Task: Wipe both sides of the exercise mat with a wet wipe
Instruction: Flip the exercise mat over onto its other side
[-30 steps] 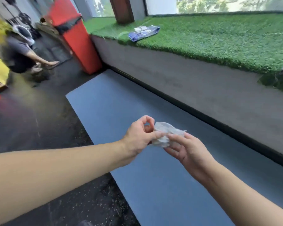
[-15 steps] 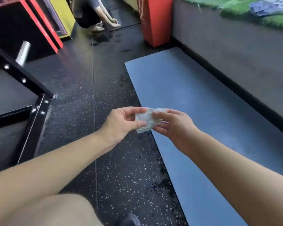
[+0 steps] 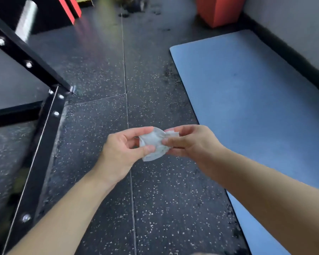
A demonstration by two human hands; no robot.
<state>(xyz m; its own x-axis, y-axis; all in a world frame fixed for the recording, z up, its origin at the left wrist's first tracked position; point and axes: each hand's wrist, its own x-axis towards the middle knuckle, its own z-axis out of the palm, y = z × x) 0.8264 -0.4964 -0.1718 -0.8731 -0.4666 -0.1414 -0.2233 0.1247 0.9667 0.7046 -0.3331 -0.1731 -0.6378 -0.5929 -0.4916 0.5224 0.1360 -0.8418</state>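
Observation:
A crumpled white wet wipe (image 3: 154, 143) hangs in the air between both hands, above the dark speckled floor. My left hand (image 3: 123, 150) pinches its left side with thumb and fingers. My right hand (image 3: 190, 142) pinches its right side. The blue exercise mat (image 3: 256, 100) lies flat on the floor to the right of the hands, along the base of a grey wall. My right forearm crosses over the mat's near part.
A black metal frame (image 3: 39, 129) with bolts stands on the left, a silver bar (image 3: 26, 21) above it. A red-orange bin (image 3: 217, 10) stands at the mat's far end. Dark speckled floor (image 3: 155, 208) lies below the hands.
The view has swung left and down, from the mat and grass ledge to the floor. Both hands keep hold of the wipe, now left of the mat.

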